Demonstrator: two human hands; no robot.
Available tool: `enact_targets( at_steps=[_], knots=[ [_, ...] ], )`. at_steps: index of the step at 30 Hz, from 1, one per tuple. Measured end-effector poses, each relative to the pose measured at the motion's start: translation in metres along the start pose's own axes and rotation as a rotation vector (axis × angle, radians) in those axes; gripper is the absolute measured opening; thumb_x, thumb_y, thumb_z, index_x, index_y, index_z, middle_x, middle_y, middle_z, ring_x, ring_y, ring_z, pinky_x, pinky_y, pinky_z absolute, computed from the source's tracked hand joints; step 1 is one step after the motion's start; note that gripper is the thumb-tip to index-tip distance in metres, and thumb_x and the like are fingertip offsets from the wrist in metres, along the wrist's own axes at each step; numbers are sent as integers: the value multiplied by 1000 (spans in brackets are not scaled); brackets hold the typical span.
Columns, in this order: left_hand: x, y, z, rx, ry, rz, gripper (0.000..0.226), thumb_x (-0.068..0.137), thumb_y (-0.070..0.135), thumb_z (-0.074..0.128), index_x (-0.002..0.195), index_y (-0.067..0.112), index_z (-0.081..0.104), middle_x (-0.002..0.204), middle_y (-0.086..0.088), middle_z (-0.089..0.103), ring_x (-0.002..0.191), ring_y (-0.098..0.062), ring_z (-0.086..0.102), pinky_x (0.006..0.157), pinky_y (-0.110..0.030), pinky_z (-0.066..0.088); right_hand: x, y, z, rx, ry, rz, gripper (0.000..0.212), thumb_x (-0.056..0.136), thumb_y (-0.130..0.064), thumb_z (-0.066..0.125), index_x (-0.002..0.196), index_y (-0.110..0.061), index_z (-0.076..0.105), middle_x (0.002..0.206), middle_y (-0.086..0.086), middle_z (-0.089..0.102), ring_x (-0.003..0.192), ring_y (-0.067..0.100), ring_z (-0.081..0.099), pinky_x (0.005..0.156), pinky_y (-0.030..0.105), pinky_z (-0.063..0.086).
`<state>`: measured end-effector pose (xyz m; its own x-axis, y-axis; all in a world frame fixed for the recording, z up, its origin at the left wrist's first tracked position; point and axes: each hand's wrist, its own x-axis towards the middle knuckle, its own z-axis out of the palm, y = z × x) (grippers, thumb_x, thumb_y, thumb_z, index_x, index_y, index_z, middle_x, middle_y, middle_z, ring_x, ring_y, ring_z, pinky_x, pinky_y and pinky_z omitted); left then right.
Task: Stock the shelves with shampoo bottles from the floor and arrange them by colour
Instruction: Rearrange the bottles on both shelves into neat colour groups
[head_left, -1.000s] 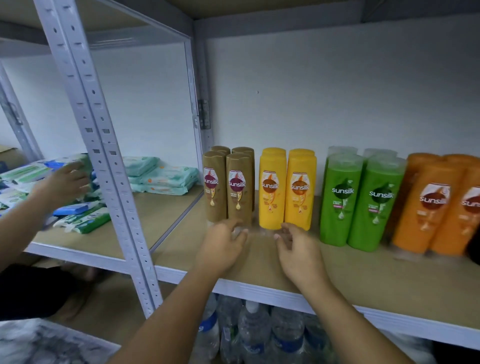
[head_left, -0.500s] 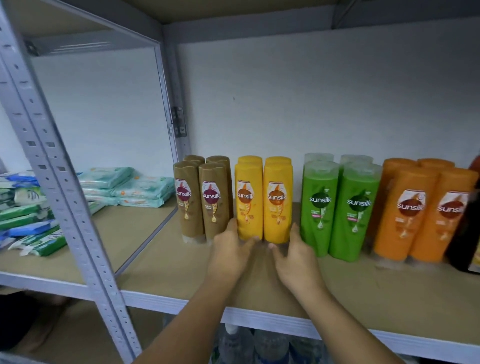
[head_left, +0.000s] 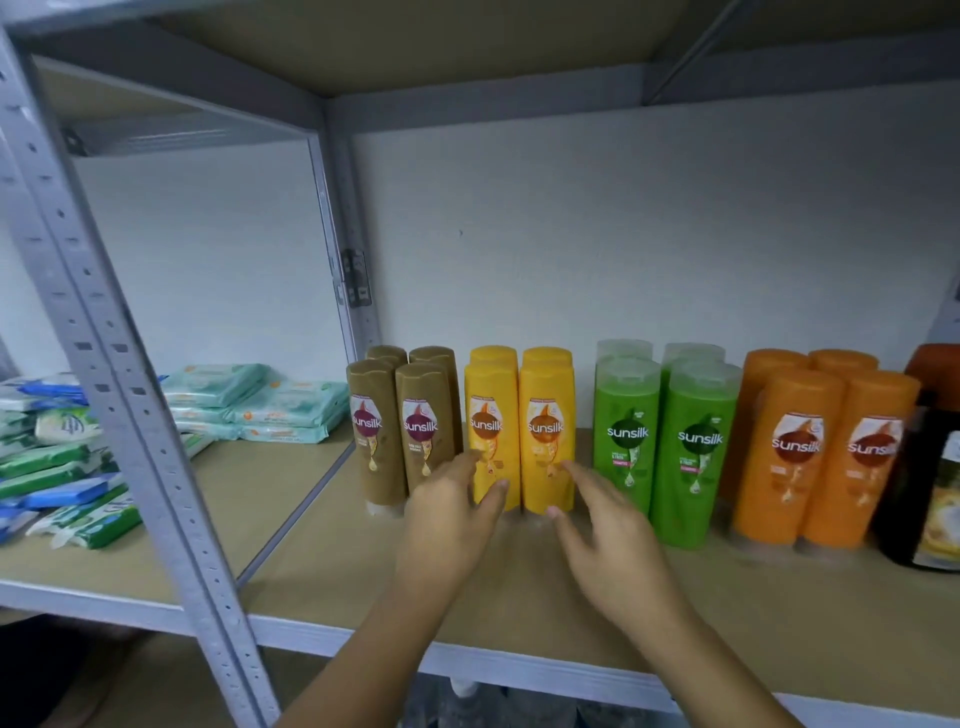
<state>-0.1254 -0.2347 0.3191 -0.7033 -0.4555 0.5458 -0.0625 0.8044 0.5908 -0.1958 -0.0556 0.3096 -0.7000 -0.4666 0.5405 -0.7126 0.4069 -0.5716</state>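
At frame centre, the left hand (head_left: 452, 514) and right hand (head_left: 610, 540) are flanking the upright yellow bottles (head_left: 545, 405) on the shelf (head_left: 779, 623), fingers loosely spread and gripping nothing, left hand sitting nearer, bottles just ahead.

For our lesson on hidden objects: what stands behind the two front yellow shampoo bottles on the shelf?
Behind the front yellow bottles, only the tops of two back yellow bottles show. Their bodies and labels are covered by the front pair.

Shampoo bottles (head_left: 545, 431) stand in rows on the shelf (head_left: 779, 613); wipe packs (head_left: 260, 405) lie left.
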Motion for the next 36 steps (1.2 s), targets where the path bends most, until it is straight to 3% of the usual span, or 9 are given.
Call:
enact_targets(
  at_steps=[2, 9, 12, 15, 21, 24, 28, 33, 36],
  knots=[
    [13, 9, -16, 49, 1, 105, 39, 93, 43, 64, 129, 27, 64, 116, 5, 70, 102, -12, 66, 83, -34, 56, 12, -8, -23, -73, -32, -115, 49, 98, -30, 63, 145, -20, 52, 144, -6, 54, 133, 14, 46, 111, 27, 35],
    [90, 46, -76, 196, -127, 304, 45, 94, 38, 64, 136, 22, 60, 132, 2, 64, 119, -16, 58, 96, -33, 47, 87, -51, -99, -267, -243, -281, 39, 104, -28, 51, 142, -20, 55, 145, -4, 54, 136, 15, 42, 103, 13, 22],
    [132, 56, -86, 271, -251, 282, 43, 95, 42, 62, 134, 25, 59, 128, 5, 63, 105, -13, 59, 83, -29, 44, 127, -62, -111, -361, -340, -240, 40, 104, -34, 51, 142, -22, 54, 146, -4, 53, 134, 15, 45, 104, 22, 31],
    [175, 60, -87, 360, -404, 284, 46, 94, 49, 62, 133, 25, 60, 127, 3, 63, 99, -12, 58, 79, -27, 43, 169, -65, -110, -412, -420, -154, 43, 102, -39, 53, 142, -23, 54, 146, -3, 54, 129, 16, 51, 99, 27, 38],
    [230, 67, -66, 553, -752, 300, 50, 93, 57, 59, 136, 31, 58, 136, 5, 58, 114, -14, 58, 98, -35, 49, 225, -69, -89, -537, -581, -63, 48, 99, -44, 54, 142, -24, 54, 145, -1, 54, 127, 20, 54, 104, 33, 45],
    [239, 66, -57, 559, -858, 309, 45, 93, 55, 59, 131, 30, 63, 135, 6, 58, 108, -19, 67, 98, -41, 53, 235, -64, -73, -469, -692, 30, 46, 95, -43, 62, 138, -27, 57, 137, 0, 56, 111, 23, 64, 92, 37, 58],
    [238, 62, -56, 530, -834, 354, 41, 95, 49, 61, 129, 28, 65, 133, 6, 60, 103, -19, 69, 95, -38, 54, 239, -60, -66, -363, -712, 60, 38, 94, -33, 69, 129, -19, 65, 126, 4, 59, 102, 25, 67, 79, 37, 63],
    [235, 58, -58, 535, -799, 384, 44, 95, 51, 58, 133, 29, 64, 139, 6, 59, 115, -14, 60, 98, -34, 48, 239, -62, -70, -395, -726, 53, 42, 95, -36, 66, 133, -17, 63, 128, 4, 62, 101, 22, 69, 88, 38, 61],
    [235, 62, -57, 527, -755, 394, 49, 96, 55, 55, 138, 31, 59, 142, 6, 57, 123, -13, 53, 99, -30, 42, 233, -64, -85, -498, -662, -17, 43, 98, -42, 60, 134, -19, 63, 132, -3, 63, 111, 17, 64, 100, 39, 52]
  ],
)
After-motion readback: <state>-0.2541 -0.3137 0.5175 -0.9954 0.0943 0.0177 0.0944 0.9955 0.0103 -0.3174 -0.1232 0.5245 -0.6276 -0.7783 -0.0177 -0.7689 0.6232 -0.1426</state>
